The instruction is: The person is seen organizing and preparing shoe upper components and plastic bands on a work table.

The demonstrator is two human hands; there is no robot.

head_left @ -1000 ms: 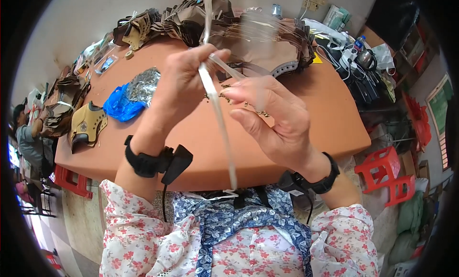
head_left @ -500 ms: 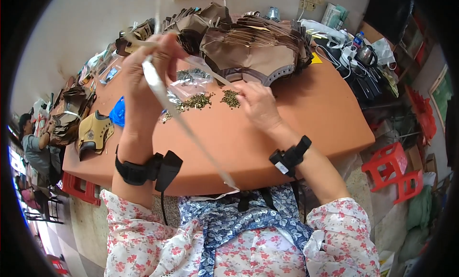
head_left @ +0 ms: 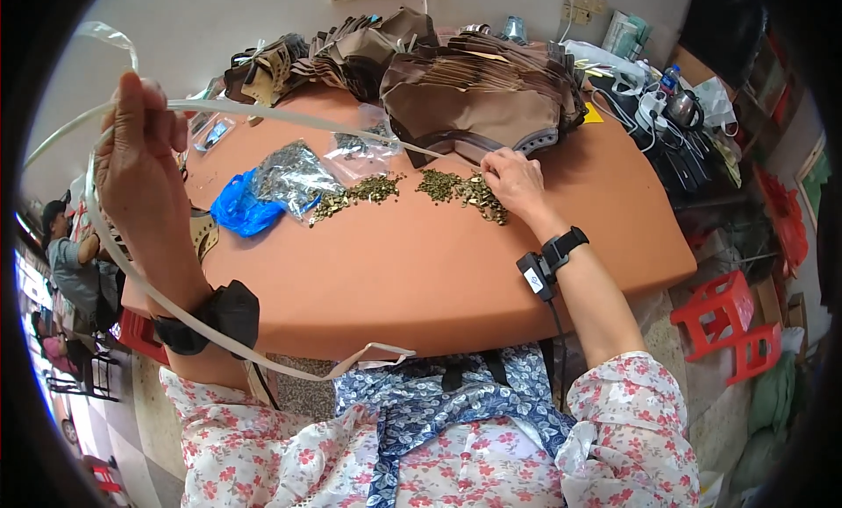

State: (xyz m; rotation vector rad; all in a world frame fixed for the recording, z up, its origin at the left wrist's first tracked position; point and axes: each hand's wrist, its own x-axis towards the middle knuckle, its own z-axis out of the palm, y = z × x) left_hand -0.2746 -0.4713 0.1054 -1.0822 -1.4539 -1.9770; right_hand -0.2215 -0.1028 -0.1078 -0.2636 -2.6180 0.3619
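Note:
A long white flat strap (head_left: 289, 115) runs taut between my two hands, its loose loop hanging past my left forearm to the table's front edge. Raised at the far left, my left hand (head_left: 145, 149) pinches the strap. My right hand (head_left: 517, 182) grips the strap's other end low over the table, just beside small piles of brassy metal eyelets (head_left: 443, 185). Another heap of eyelets (head_left: 373, 189) lies left of these, near clear plastic bags (head_left: 294, 170) of small metal parts. Behind my right hand stands a thick stack of brown shoe uppers (head_left: 474, 96).
A blue plastic bag (head_left: 246, 206) lies left on the orange table (head_left: 421, 280). More brown uppers (head_left: 351, 56) are heaped at the back. A metal kettle (head_left: 682, 109) and cables crowd the right side. Red stools (head_left: 715, 306) stand at right; a person (head_left: 74, 262) works at far left.
My left hand has swung left, stretching the strap out between my hands. My right hand has moved a little right, uncovering more eyelets. The view has shifted slightly.

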